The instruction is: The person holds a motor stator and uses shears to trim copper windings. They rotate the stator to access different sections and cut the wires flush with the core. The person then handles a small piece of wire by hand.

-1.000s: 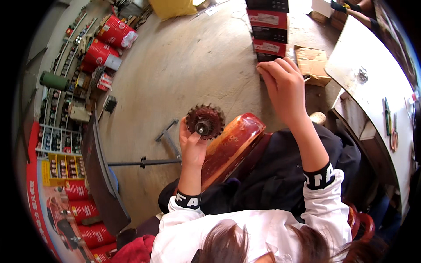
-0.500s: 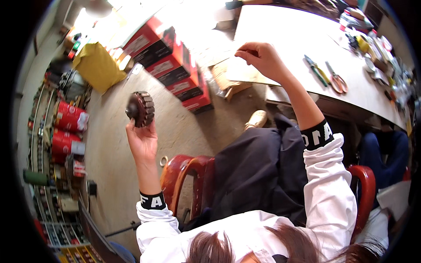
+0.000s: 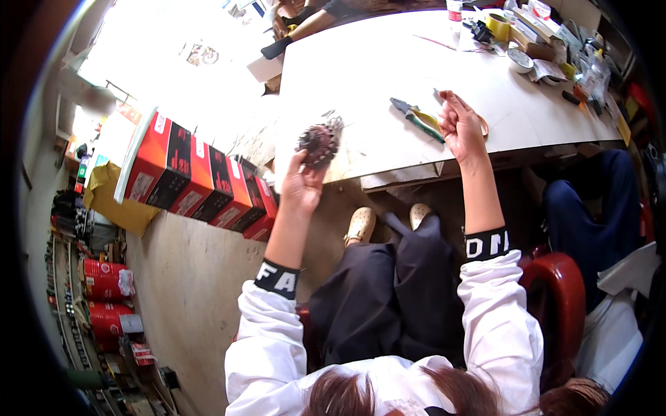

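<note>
My left hand (image 3: 302, 186) is closed on a dark, toothed metal wheel (image 3: 318, 144), held at the near left edge of the white table (image 3: 347, 62). My right hand (image 3: 463, 130) is curled with pinched fingers over the table; whether it holds anything small is unclear. Behind it, largely hidden, are orange-handled scissors (image 3: 485, 125). Green-and-yellow pliers (image 3: 420, 119) lie just left of that hand.
Stacked red-and-black boxes (image 3: 191, 180) stand left of the table. Another person's legs (image 3: 309, 28) show beyond it, and someone in navy trousers (image 3: 583, 201) sits at my right. Tape, bottles and small boxes (image 3: 534, 45) clutter the far right. My red chair (image 3: 562, 291) surrounds me.
The view has swung from floor and shelves toward the table. My left hand has brought the wheel over to the table's edge. My right hand has moved beside the pliers and scissors.
</note>
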`<state>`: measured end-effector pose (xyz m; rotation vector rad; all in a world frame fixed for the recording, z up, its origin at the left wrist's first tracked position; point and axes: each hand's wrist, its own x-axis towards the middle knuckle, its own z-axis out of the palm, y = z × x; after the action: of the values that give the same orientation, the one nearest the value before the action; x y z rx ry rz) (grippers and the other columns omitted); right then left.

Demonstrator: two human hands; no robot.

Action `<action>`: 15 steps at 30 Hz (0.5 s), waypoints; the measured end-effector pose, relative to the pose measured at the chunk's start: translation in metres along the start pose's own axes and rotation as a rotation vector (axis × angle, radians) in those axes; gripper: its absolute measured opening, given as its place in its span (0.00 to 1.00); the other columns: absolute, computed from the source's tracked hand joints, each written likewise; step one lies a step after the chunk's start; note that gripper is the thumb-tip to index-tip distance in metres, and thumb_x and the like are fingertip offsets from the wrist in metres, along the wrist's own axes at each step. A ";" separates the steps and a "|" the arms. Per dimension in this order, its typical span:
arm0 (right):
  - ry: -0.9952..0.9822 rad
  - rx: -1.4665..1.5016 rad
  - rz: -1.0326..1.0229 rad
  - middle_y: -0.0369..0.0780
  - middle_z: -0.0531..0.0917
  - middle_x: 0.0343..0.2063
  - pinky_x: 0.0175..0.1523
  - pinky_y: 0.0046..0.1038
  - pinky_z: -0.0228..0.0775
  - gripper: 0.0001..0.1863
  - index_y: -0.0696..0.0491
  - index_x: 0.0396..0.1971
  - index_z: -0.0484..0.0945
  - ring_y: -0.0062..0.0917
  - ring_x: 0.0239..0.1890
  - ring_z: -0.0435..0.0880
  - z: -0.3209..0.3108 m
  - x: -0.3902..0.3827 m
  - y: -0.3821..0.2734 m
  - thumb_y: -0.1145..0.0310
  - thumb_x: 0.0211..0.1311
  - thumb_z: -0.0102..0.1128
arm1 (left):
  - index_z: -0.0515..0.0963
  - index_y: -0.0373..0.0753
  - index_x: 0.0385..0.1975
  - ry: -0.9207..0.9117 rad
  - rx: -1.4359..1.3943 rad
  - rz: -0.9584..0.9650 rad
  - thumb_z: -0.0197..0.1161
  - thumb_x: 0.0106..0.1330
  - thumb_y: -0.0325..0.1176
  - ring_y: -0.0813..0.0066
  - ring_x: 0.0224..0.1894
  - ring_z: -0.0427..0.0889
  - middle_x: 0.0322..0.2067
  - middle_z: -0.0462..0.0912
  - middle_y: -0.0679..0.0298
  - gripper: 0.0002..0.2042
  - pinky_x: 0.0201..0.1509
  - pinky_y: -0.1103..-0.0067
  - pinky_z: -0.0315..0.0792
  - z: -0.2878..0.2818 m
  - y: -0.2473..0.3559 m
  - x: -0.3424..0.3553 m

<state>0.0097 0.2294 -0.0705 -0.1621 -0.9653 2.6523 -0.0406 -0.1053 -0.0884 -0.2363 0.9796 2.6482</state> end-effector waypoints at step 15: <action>0.197 0.063 -0.143 0.27 0.56 0.15 0.46 0.14 0.68 0.12 0.60 0.42 0.75 0.11 0.15 0.49 -0.038 0.009 0.016 0.65 0.73 0.54 | 0.75 0.42 0.47 0.258 0.216 0.045 0.64 0.63 0.33 0.69 0.40 0.83 0.41 0.82 0.63 0.13 0.39 0.72 0.81 0.033 -0.126 0.198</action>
<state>0.0056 0.2437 -0.1092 -0.3212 -0.7975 2.4783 -0.1848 0.0521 -0.1910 -0.5213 1.3556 2.5679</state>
